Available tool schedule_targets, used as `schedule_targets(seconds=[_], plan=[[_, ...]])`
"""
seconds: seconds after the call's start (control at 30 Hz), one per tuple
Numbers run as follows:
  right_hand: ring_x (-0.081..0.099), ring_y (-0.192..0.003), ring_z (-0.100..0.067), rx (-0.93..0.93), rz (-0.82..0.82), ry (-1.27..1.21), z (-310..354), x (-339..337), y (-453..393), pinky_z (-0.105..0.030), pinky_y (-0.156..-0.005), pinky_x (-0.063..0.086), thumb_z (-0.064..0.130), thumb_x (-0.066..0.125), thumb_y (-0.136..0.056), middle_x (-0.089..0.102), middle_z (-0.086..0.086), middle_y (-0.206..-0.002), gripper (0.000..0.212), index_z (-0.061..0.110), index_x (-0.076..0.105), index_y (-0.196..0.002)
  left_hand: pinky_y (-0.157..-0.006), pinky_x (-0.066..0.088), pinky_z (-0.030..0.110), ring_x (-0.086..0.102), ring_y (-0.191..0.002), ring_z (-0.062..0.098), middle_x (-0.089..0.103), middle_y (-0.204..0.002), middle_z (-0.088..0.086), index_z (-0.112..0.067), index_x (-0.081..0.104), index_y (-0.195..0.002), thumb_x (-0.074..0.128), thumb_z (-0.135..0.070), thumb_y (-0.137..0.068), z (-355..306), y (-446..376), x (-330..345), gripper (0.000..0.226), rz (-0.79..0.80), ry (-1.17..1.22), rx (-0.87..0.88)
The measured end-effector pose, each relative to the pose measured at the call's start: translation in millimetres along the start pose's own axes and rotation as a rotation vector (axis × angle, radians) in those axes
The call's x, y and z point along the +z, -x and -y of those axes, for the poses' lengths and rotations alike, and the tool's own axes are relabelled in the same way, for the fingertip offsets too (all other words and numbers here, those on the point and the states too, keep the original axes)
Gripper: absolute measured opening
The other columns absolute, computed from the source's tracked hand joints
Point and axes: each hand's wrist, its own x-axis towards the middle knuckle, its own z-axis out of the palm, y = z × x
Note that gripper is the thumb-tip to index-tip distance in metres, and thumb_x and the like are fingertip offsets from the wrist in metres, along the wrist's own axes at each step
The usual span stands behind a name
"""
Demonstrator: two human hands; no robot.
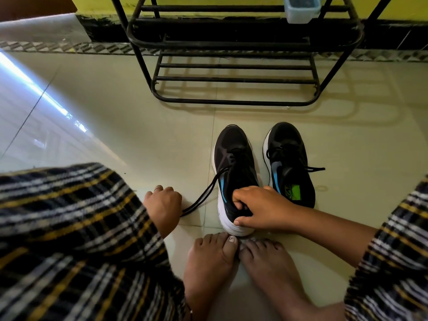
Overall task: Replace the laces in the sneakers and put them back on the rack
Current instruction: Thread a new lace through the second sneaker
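A black lace (203, 195) is gripped by the left hand (162, 205); the left sneaker's (234, 158) heel is clasped by the right hand (259, 207). Both sneakers remain laced, off the rack (231, 103).

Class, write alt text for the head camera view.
The left hand pulls a black lace out of the left sneaker, while the right hand grips its heel. The second sneaker stands beside it, before a black rack.
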Motion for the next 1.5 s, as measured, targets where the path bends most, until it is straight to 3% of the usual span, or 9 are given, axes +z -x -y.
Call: schedule_targets(seconds=[0.3,0.43,0.57,0.73,0.93,1.07,1.27,1.37,1.5], plan=[[0.040,-0.084,-0.010,-0.008,0.002,0.012,1.1,-0.8,0.9,-0.031,-0.076,0.028,0.043,0.062,-0.082,0.042,0.012,-0.082,0.029,0.025,0.039,-0.086,-0.065,0.037,0.028,0.049,-0.073,0.020,0.049,-0.073,-0.002,-0.016,0.061,-0.090,0.044,-0.008,-0.088,-7.9,3.5,-8.2,0.019,0.005,0.107,-0.021],[0.044,-0.092,-0.015,-0.061,-0.027,0.169,3.9,2.0,4.5,-0.032,-0.078,0.030,0.047,0.058,-0.086,0.040,0.012,-0.090,0.033,0.026,0.033,-0.090,-0.058,0.040,0.023,0.060,-0.073,0.019,0.067,-0.084,0.003,-0.018,0.066,-0.093,0.056,-0.016,-0.087,1.6,-3.7,-31.8,0.011,-0.101,0.637,-0.103],[0.047,-0.101,-0.018,-0.084,-0.022,0.262,3.9,-2.9,7.6,-0.033,-0.081,0.033,0.051,0.055,-0.087,0.050,0.004,-0.105,0.034,0.024,0.037,-0.098,-0.056,0.038,0.021,0.058,-0.067,0.011,0.068,-0.075,-0.001,-0.020,0.065,-0.082,0.061,-0.009,-0.089,18.8,-5.8,-80.1,0.014,0.033,1.379,-0.077],[0.049,-0.077,-0.010,-0.044,-0.148,0.038,2.2,-16.6,8.2,-0.028,-0.071,0.038,0.055,0.055,-0.084,0.051,0.008,-0.093,0.032,0.024,0.051,-0.093,-0.066,0.043,0.022,0.061,-0.079,0.007,0.069,-0.075,-0.012,-0.026,0.069,-0.086,0.058,-0.014,-0.092,18.7,3.9,-101.6,0.018,-0.022,1.367,0.057],[0.048,-0.060,-0.008,0.042,-0.420,-0.454,4.5,-29.6,0.7,-0.028,-0.067,0.047,0.036,0.066,-0.083,0.050,0.009,-0.093,0.040,0.025,0.057,-0.121,-0.054,0.041,0.003,0.060,-0.056,-0.007,0.067,-0.057,-0.014,-0.006,0.070,-0.093,0.065,0.001,-0.084,-4.4,23.5,-109.5,0.012,-0.106,1.379,0.292],[0.052,-0.069,-0.011,0.015,-0.427,-0.455,8.0,-32.1,0.7,-0.025,-0.068,0.043,0.026,0.065,-0.086,0.053,0.002,-0.085,0.010,0.017,0.066,-0.092,-0.063,0.045,0.004,0.063,-0.063,-0.007,0.069,-0.063,-0.017,-0.009,0.071,-0.090,0.067,0.000,-0.083,-13.0,28.5,-111.8,0.011,-0.134,1.307,0.392],[0.056,-0.068,-0.004,0.114,-0.397,-0.446,-3.0,-34.2,3.2,-0.014,-0.062,0.041,0.018,0.058,-0.091,0.061,0.007,-0.077,0.009,0.021,0.064,-0.085,-0.063,0.040,0.000,0.063,-0.071,-0.007,0.069,-0.072,-0.017,-0.029,0.072,-0.080,0.070,-0.017,-0.084,-12.0,20.0,-101.1,0.012,-0.281,0.940,0.312],[0.059,-0.063,0.007,0.149,-0.387,-0.479,-8.9,-35.3,4.6,-0.004,-0.061,0.041,0.013,0.058,-0.091,0.062,0.013,-0.064,0.013,0.019,0.069,-0.090,-0.060,0.037,-0.003,0.060,-0.069,-0.009,0.069,-0.072,-0.015,-0.031,0.072,-0.079,0.071,-0.019,-0.083,-13.3,18.1,-97.9,0.012,-0.279,0.935,0.271],[0.058,-0.056,0.003,0.196,-0.438,-0.463,-13.6,-39.2,5.5,-0.009,-0.058,0.039,0.021,0.063,-0.088,0.064,0.009,-0.059,0.012,0.023,0.070,-0.078,-0.058,0.037,-0.002,0.062,-0.073,-0.006,0.071,-0.074,-0.012,-0.032,0.071,-0.077,0.071,-0.021,-0.083,-13.1,16.4,-97.1,0.013,-0.315,0.930,0.227]])
